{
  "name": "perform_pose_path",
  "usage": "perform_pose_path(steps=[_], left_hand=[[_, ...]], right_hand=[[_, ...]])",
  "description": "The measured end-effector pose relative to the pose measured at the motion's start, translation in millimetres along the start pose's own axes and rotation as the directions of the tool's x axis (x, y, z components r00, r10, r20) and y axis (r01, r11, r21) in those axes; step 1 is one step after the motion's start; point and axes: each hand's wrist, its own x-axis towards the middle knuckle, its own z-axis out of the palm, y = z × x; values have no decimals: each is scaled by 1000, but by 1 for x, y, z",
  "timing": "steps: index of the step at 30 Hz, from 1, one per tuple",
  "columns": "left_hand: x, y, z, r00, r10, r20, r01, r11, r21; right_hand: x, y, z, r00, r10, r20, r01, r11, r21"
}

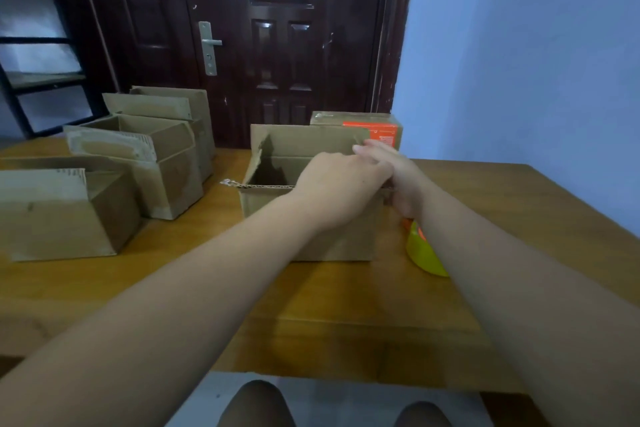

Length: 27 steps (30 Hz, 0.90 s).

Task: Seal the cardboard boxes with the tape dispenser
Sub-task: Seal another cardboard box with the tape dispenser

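The open cardboard box (304, 236) sits mid-tabletop (346, 315). Behind it a taped box (325, 118) carries an orange label (372, 130) I cannot read, and the yellow tape dispenser (420, 253) lies just right of the open one. My right hand (398, 177) lays straight fingers (367, 149) on its right rim, while my left hand (341, 180) hides its fingers, so I cannot tell its grip.

We find a wooden table (346, 305) bearing a cluster of open cardboard boxes (166, 184) at left, one open box (346, 243) at centre, a taped box (329, 118) behind it and a yellow tape dispenser (420, 253) just beside it
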Motion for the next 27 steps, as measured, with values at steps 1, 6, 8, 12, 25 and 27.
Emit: perform_pose_path(steps=[1,6,8,12,25,27], left_hand=[[1,8,-5,1000,19,13,-19,999,-37],[4,25,-29,989,-82,-121,74,995,-71],[-1,6,-33,913,-307,-270,323,946,15],[-23,-50,-26,678,-734,46,717,647,-260],[-85,-69,48,891,-437,125,100,-80,-992],[-81,-68,48,874,-466,136,121,-63,-991]], right_hand=[[-6,-1,-5,1000,-2,-6,1,1000,-14],[-22,-6,-22,993,-102,60,112,975,-193],[-24,-10,-20,999,-33,15,35,977,-212],[-16,-8,-20,996,87,-15,-88,964,-250],[-13,24,-27,978,112,-178,-91,988,123],[-15,30,-27,984,17,-175,14,985,173]])
